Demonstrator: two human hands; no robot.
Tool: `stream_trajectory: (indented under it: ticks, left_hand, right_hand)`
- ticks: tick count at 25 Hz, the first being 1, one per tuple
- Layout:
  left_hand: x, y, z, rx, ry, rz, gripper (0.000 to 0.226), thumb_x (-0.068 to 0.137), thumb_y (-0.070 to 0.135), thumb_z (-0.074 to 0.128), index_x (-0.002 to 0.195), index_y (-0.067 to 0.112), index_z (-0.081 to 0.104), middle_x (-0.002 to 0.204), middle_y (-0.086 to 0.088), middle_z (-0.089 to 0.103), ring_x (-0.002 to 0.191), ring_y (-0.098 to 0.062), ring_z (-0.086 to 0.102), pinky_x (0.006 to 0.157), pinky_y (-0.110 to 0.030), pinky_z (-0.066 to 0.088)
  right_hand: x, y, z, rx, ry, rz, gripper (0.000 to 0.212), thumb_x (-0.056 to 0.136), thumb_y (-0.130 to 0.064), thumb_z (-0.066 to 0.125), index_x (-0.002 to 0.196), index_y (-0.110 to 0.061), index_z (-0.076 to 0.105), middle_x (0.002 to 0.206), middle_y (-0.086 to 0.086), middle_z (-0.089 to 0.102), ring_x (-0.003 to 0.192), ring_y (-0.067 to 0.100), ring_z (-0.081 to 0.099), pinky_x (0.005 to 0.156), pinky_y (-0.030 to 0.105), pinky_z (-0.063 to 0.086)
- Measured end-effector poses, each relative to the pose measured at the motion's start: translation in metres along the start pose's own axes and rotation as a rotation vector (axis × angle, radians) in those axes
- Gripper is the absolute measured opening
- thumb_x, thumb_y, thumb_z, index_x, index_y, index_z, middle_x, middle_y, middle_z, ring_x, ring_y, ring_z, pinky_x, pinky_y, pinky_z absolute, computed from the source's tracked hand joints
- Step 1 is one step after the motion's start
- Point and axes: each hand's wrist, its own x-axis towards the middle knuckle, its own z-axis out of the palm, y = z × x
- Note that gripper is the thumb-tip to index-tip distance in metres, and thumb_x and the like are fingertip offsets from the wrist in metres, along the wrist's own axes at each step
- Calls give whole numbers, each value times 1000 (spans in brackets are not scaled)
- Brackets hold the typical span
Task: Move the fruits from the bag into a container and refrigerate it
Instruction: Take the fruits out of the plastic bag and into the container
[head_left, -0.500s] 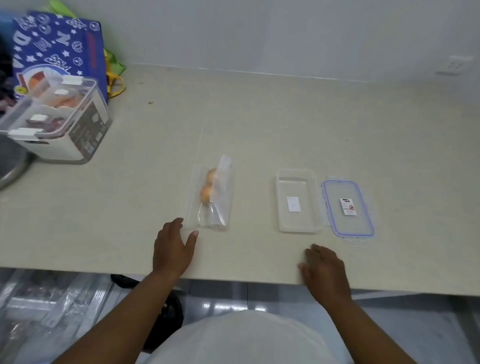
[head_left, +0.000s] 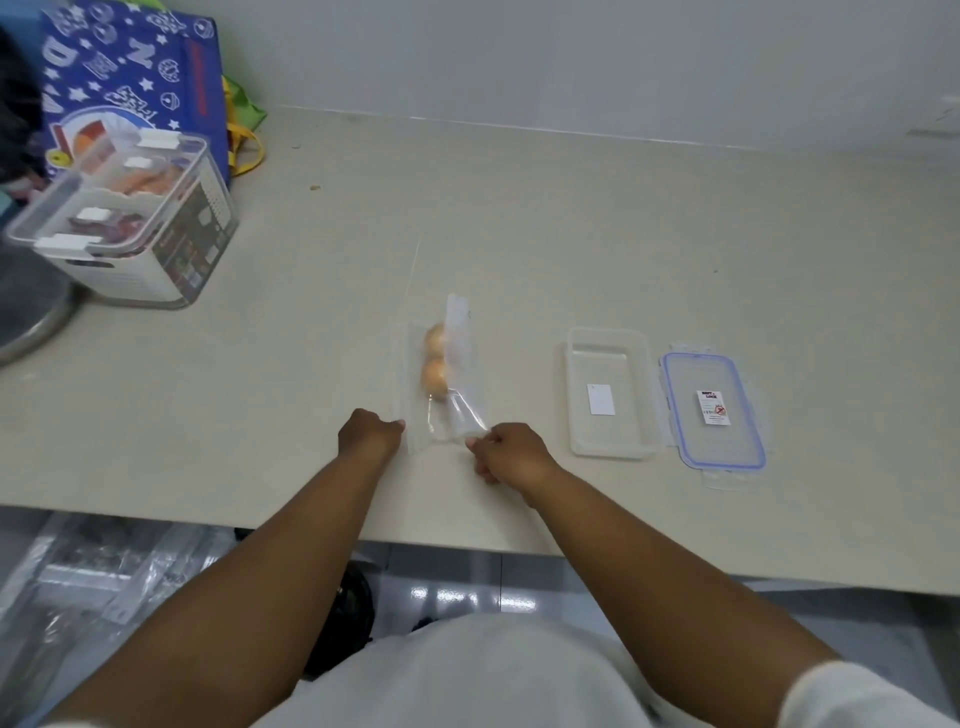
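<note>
A clear plastic bag (head_left: 441, 410) lies on the beige counter (head_left: 519, 249) with two orange fruits (head_left: 435, 375) inside. My left hand (head_left: 368, 432) pinches the bag's near left corner. My right hand (head_left: 511, 451) pinches its near right corner. To the right stands an empty clear container (head_left: 609, 436), and its blue-rimmed lid (head_left: 712, 415) lies flat beside it.
A lidded white storage box (head_left: 130, 234) with food stands at the far left, in front of a blue patterned bag (head_left: 135, 78). A metal bowl rim (head_left: 31, 322) shows at the left edge. The counter's front edge runs just below my wrists.
Both hands moved forward from the counter's front edge and closed on the bag's near corners; the right hand also shifted left.
</note>
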Motion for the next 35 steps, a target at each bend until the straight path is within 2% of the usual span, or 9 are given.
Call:
stream_trajectory:
  ticks: [3,8,12,17,21,23,25,28,35]
  left_hand:
    - [-4,-2,3,58,-74,22,28,88,29,59,100,5,69,115,-15,69,103,-34,64,79,-29,47]
    - [-12,-8,6,-72,-59,23,37,89,36,58,104,4,70,112,-14,68,102,-34,63,84,-32,48]
    - [-17,-13,12,-285,-81,46,36,90,35,60,91,1,70,93,-15,70,85,-34,66,83,-36,52]
    - [-38,-14,21,-416,-262,27,24,90,22,63,69,10,57,62,-8,53,53,-21,48,55,-27,47]
    - [-53,-11,23,-498,-349,75,12,91,11,62,80,7,62,65,-6,56,50,-15,53,50,-24,52]
    - [-62,-4,19,-554,-386,104,14,91,3,58,80,7,65,68,-7,64,47,-11,59,48,-23,54]
    - [-67,6,13,-592,-399,145,16,90,-2,57,83,7,67,71,-8,67,52,-11,63,49,-23,55]
    - [-75,20,2,-642,-405,195,16,87,-4,60,86,9,69,73,-7,68,54,-8,65,50,-19,54]
    - [-105,40,22,-538,-465,294,8,78,8,77,85,11,72,75,-3,70,67,-12,64,55,-21,52]
  right_hand:
    - [15,-16,8,35,98,48,34,90,-34,57,85,-2,63,85,19,74,77,33,72,80,43,59]
    - [18,-9,0,188,139,96,16,92,-13,49,87,-3,61,68,11,67,49,22,61,48,27,49]
    - [-3,19,2,348,59,137,12,92,-9,46,83,-7,54,67,11,63,50,20,60,48,28,42]
    - [-34,72,0,449,51,199,13,91,-8,49,81,-7,57,68,12,61,52,21,59,48,27,40]
    - [-39,93,-6,276,141,188,18,90,-19,56,82,-5,64,71,11,70,54,20,64,54,34,53]
    - [-36,93,-11,96,239,145,20,87,-28,60,78,-10,65,77,10,73,64,19,68,70,39,58]
    - [-37,89,-19,-37,277,86,19,85,-35,61,88,-18,67,88,5,73,84,21,68,82,34,53]
    - [-39,80,-27,-77,251,-32,22,86,-36,64,100,-19,67,94,1,72,92,20,68,89,31,50]
    - [-55,37,-38,256,304,-181,15,84,-36,67,85,-21,69,79,-4,74,66,7,71,70,32,57]
